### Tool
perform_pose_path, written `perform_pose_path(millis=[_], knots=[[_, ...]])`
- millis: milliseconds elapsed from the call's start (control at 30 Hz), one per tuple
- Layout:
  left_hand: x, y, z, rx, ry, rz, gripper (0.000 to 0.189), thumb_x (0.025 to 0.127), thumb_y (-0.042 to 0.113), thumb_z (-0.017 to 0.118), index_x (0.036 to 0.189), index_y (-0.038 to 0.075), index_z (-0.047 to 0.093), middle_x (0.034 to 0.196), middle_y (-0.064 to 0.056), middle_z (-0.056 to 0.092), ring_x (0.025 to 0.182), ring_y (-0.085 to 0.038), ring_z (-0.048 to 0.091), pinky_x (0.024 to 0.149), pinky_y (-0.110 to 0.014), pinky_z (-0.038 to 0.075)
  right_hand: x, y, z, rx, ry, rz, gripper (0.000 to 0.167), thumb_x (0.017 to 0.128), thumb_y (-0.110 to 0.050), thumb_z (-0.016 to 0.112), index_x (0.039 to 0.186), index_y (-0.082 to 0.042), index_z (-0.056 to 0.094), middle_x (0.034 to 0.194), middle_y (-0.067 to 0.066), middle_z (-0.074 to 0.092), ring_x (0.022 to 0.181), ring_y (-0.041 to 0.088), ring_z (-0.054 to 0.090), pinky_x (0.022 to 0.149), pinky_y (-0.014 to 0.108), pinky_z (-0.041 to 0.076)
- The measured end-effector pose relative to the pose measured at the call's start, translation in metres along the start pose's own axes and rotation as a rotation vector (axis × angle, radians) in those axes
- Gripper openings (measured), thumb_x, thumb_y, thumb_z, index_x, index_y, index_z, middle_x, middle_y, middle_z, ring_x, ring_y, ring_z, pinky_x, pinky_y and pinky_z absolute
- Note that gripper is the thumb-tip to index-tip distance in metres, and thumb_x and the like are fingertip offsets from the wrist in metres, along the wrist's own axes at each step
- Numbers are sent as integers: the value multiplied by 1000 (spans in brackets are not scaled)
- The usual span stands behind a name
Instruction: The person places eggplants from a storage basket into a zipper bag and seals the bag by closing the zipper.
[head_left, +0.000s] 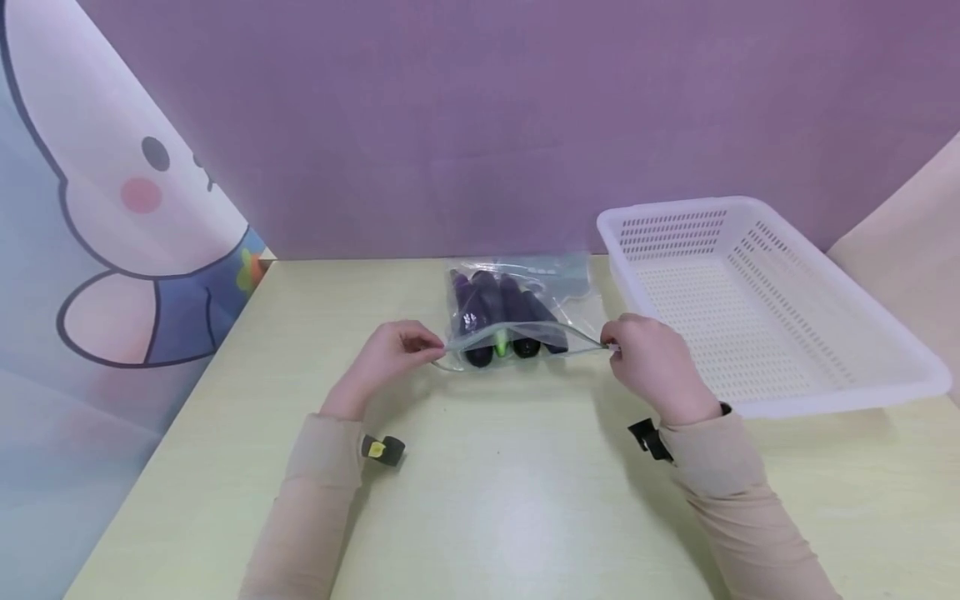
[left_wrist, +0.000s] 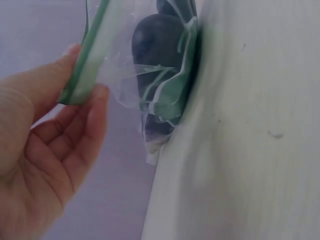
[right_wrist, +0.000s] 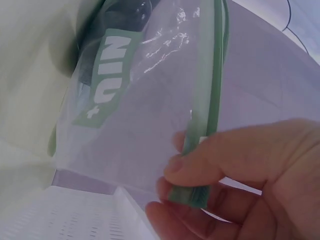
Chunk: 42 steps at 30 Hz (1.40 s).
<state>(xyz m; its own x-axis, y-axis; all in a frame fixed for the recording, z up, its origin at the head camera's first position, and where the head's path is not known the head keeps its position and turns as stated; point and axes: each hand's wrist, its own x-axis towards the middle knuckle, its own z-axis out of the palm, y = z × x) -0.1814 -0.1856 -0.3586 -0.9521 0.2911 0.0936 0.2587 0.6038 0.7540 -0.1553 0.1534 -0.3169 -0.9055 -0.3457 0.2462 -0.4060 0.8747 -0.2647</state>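
A clear zip bag (head_left: 573,283) lies near the back of the table with several dark purple eggplants (head_left: 474,312) inside. A bright green patch shows among them. The bag's mouth faces me and its two edges stand apart in the middle. My left hand (head_left: 386,362) pinches the left end of the green zip strip (left_wrist: 89,60) between thumb and fingers. At the opposite end, my right hand (head_left: 656,362) pinches the strip's corner, thumb on top. A small white piece (right_wrist: 203,140) shows by that thumb. Green printing with white letters (right_wrist: 107,75) marks the bag.
To the right stands a white slotted plastic basket (head_left: 772,333), close beside my right hand. A purple backdrop (head_left: 450,125) rises behind the table (head_left: 487,500). On the left hangs a cartoon-printed sheet (head_left: 112,317).
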Motion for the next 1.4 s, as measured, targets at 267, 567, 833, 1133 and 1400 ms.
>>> perform_pose_path(millis=[267, 567, 833, 1133, 1400], knots=[[1, 3, -4, 47, -61, -57, 17, 83, 14, 71, 98, 6, 72, 93, -6, 70, 85, -18, 64, 82, -35, 53, -1, 4, -2, 53, 73, -16, 26, 72, 13, 51, 88, 1, 68, 83, 16, 68, 76, 35, 65, 67, 50, 51], [1, 4, -8, 113, -59, -99, 13, 86, 10, 68, 95, 2, 72, 93, -11, 71, 86, -21, 66, 81, -36, 54, 1, 6, -2, 145, 162, 23, 13, 74, 11, 59, 80, 2, 66, 75, 15, 67, 67, 30, 63, 63, 45, 50], [2, 3, -10, 137, -58, -102, 10, 86, 6, 65, 92, -1, 70, 89, -13, 70, 83, -22, 64, 79, -37, 54, 2, 3, -1, 170, 209, 86, 8, 76, 8, 61, 79, 4, 67, 73, 17, 68, 65, 31, 63, 61, 45, 51], [6, 0, -5, 126, -78, -129, 24, 93, 19, 60, 106, 0, 67, 108, -15, 66, 102, -29, 63, 91, -41, 51, 5, 0, 1, 183, 236, 54, 6, 77, 5, 65, 82, 3, 68, 76, 16, 68, 67, 29, 62, 64, 44, 50], [5, 1, -4, 135, 46, -53, 26, 95, 17, 56, 110, -2, 63, 113, -18, 62, 106, -31, 59, 93, -43, 50, 9, -1, 3, 193, 221, 49, 6, 78, 2, 65, 82, 1, 69, 77, 15, 68, 69, 28, 63, 65, 44, 50]])
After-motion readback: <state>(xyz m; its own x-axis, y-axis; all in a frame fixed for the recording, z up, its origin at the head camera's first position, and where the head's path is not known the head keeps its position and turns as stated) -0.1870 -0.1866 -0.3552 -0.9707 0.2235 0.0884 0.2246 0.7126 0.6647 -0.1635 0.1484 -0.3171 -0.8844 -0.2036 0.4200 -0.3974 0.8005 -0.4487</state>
